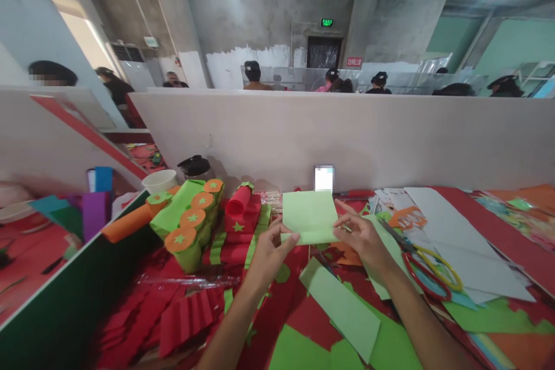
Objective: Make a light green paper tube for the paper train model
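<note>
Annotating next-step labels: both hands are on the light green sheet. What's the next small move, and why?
Probably slide the fingers along the near edge of the light green sheet to flatten it. The left hand pinches the near-left corner and the right hand the near-right corner, so both grip that edge. The scissors lie untouched to the right.
</note>
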`<state>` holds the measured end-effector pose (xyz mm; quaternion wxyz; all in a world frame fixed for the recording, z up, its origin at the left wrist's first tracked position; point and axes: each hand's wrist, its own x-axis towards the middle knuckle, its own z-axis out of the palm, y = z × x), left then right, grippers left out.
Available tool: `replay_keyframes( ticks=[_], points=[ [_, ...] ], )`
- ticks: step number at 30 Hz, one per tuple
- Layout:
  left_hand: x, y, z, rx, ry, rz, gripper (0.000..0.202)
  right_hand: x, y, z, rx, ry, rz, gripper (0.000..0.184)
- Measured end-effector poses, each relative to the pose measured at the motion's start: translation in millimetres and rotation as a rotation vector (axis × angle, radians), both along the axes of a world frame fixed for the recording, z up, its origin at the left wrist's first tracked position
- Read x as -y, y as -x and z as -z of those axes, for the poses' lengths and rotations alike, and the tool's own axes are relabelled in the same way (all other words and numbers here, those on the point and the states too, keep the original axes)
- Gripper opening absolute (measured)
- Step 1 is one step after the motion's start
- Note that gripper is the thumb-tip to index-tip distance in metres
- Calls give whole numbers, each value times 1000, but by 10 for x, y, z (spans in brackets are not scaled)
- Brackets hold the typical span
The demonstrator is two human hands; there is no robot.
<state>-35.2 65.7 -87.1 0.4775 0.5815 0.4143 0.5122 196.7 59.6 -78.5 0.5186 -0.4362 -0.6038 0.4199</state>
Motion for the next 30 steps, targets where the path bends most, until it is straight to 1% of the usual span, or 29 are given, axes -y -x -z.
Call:
replay_keyframes(
  ticks=[2, 5, 8, 10, 11, 12, 13, 15, 16, 17, 19, 20, 21, 23, 24, 25, 27, 28, 30],
  points=[
    [13, 2, 6, -45, 44, -2, 28, -41, 17, 71, -58, 77, -10, 21],
    [29, -6, 26, -71, 82, -3, 26, -79, 53, 147, -156, 160, -48, 34],
    [28, -30, 65, -55, 92, -44, 25, -75, 108, 169, -287, 206, -62, 55],
    [26, -51, 93, -10, 119, -68, 26, -60, 143, 164, -369, 220, -40, 71],
    [25, -60, 106, 25, 133, -76, 28, -53, 156, 157, -388, 227, -30, 74],
    [25, -66, 115, 62, 144, -83, 30, -46, 166, 147, -394, 234, -33, 71],
    [25, -71, 122, 95, 152, -91, 33, -39, 173, 134, -391, 240, -54, 65],
    [25, -73, 125, 142, 164, -102, 41, -23, 179, 97, -389, 247, -142, 50],
    [24, -72, 122, 156, 166, -107, 46, -12, 180, 76, -399, 247, -198, 46],
    [22, -69, 115, 167, 166, -112, 51, -1, 179, 57, -413, 252, -257, 46],
    [18, -60, 99, 182, 159, -130, 63, 22, 176, 31, -420, 298, -366, 54],
    [15, -54, 91, 181, 158, -135, 66, 31, 174, 30, -404, 331, -398, 59],
    [13, -47, 85, 168, 157, -136, 64, 37, 171, 38, -380, 361, -400, 60],
    [12, -29, 77, 102, 149, -115, 45, 37, 165, 81, -325, 415, -317, 52],
    [13, -18, 74, 62, 139, -97, 33, 31, 162, 110, -303, 443, -247, 45],
    [16, -7, 69, 27, 124, -73, 26, 22, 158, 141, -285, 475, -175, 39],
    [25, 16, 52, -10, 85, -13, 21, 1, 151, 190, -260, 548, -68, 34],
    [30, 27, 37, -18, 64, 29, 19, -8, 148, 203, -255, 562, -40, 34],
    [43, 45, 3, -33, 7, 115, 20, -23, 143, 199, -251, 502, -39, 32]
  ],
)
